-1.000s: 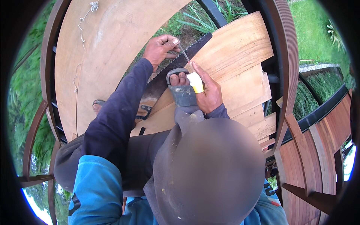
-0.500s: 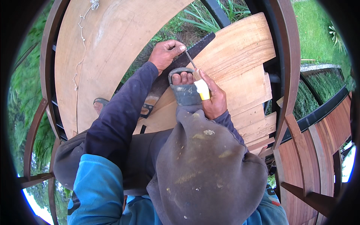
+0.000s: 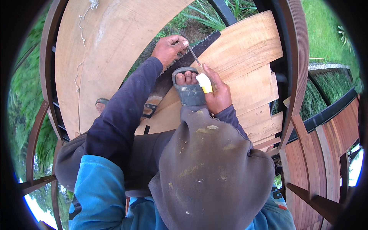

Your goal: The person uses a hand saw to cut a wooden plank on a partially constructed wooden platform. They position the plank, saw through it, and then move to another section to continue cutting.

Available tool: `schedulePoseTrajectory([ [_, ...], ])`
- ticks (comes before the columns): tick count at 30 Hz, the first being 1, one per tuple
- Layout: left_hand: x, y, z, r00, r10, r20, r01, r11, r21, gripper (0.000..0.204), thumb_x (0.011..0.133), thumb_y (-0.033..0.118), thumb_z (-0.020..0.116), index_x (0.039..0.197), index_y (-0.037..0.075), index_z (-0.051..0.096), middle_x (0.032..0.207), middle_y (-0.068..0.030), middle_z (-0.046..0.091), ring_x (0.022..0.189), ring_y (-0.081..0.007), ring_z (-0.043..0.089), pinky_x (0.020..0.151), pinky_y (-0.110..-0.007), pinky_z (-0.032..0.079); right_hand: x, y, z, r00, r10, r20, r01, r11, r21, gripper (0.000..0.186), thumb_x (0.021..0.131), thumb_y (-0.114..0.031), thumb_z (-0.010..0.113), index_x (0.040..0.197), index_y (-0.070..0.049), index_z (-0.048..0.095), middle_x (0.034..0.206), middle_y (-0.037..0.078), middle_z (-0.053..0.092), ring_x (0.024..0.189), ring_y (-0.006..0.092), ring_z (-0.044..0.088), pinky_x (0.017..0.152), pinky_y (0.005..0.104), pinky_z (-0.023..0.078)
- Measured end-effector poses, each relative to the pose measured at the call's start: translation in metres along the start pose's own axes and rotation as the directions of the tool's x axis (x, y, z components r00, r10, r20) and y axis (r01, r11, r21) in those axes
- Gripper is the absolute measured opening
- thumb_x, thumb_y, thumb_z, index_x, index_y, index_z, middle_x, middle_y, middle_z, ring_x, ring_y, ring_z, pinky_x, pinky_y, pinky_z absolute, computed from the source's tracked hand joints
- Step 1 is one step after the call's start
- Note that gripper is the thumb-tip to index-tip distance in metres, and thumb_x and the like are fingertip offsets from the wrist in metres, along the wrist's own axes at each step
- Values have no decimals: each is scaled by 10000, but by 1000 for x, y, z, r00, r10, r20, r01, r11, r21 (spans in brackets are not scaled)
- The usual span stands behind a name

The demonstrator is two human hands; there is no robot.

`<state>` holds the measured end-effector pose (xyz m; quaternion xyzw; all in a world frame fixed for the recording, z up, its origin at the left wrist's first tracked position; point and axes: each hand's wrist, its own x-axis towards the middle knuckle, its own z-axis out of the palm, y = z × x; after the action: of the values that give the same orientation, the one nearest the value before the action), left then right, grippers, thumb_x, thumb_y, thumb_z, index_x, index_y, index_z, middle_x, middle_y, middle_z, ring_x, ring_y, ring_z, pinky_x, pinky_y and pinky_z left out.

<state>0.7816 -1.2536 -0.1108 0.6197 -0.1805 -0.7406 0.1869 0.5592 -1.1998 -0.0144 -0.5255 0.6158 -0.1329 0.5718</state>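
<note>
A hand saw (image 3: 164, 81) lies slantwise on the boards, its toothed edge facing up and left. My sandalled foot (image 3: 190, 96) presses beside its blade, and the saw's wooden handle (image 3: 151, 106) sits lower left near my sleeve. My right hand (image 3: 218, 93) is closed round the handle of a slim file (image 3: 194, 55), which is wrapped in white and yellow. Pinched at the file's far tip are the thumb and fingers of my left hand (image 3: 168, 50). The file's metal rod crosses over the saw blade; whether it touches the teeth I cannot tell.
Pale boards (image 3: 249, 50) are laid to the right of the saw, and a large curved wooden panel (image 3: 103, 50) spreads on the left. A thin knotted string (image 3: 81, 34) rests on that panel. Between panel and boards a gap shows plants below. A brown curved rail (image 3: 297, 57) runs along the right.
Both hands and the file have shifted slightly up and left along the saw blade. The grip of each hand stays the same.
</note>
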Motion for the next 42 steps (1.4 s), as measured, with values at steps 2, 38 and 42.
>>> schedulePoseTrajectory([
  [2,4,0,-5,1000,-15,-16,14,999,-32,251,1023,293,671,1069,46,690,941,-30,672,856,-137,662,714,-305,578,9,-5,6,1000,4,6,-5,1000,20,612,838,120,557,1418,-75,591,1330,204,672,1242,337,658,1015,381,535],
  [38,-8,-27,4,991,137,-10,-137,990,-25,234,989,246,728,1040,18,732,968,2,703,920,-80,597,866,-266,487,-16,-2,-2,997,-62,40,61,998,30,579,908,80,574,1471,-55,560,1295,229,679,1200,371,671,1008,384,523],
  [42,-7,-24,4,988,154,3,-154,988,-16,223,974,235,731,986,13,741,910,-3,705,865,-96,589,821,-284,495,-15,-2,-6,997,-37,70,36,999,14,587,911,81,566,1479,-66,551,1310,231,672,1214,367,665,1012,386,526],
])
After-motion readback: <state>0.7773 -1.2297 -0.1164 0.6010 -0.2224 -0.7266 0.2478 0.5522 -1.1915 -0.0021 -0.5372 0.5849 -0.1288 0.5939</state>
